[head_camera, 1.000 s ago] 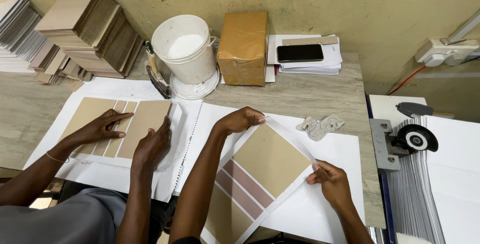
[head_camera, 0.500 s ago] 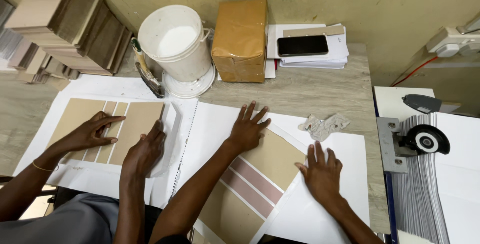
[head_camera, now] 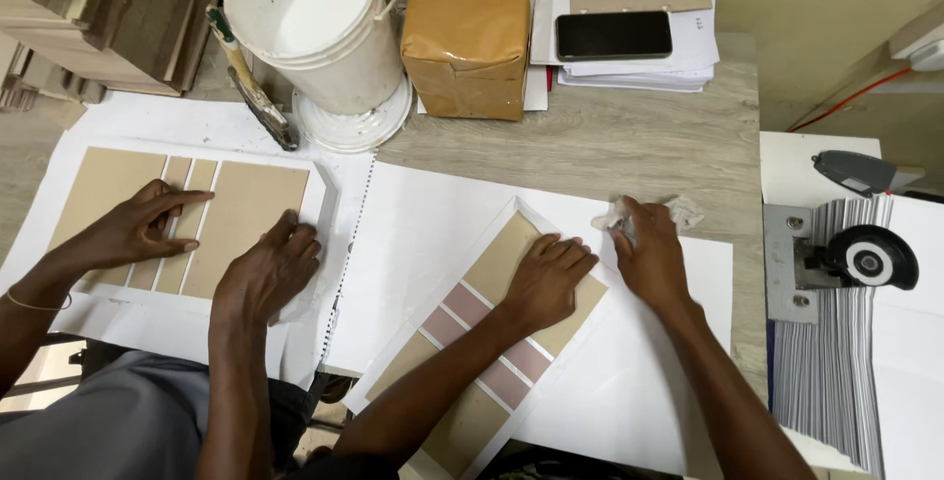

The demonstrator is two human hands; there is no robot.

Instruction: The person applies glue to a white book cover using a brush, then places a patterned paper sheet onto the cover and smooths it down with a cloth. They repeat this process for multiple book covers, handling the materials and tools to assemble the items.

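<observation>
Both of the person's arms are bare from the forearm down to the hand, with no sleeve, watch, ring or glove showing on either. The left hand (head_camera: 551, 278) and the right hand (head_camera: 651, 256) each show all their fingers uncovered, with short nails. At the bottom edge a strip of dark clothing shows between the arms.
</observation>
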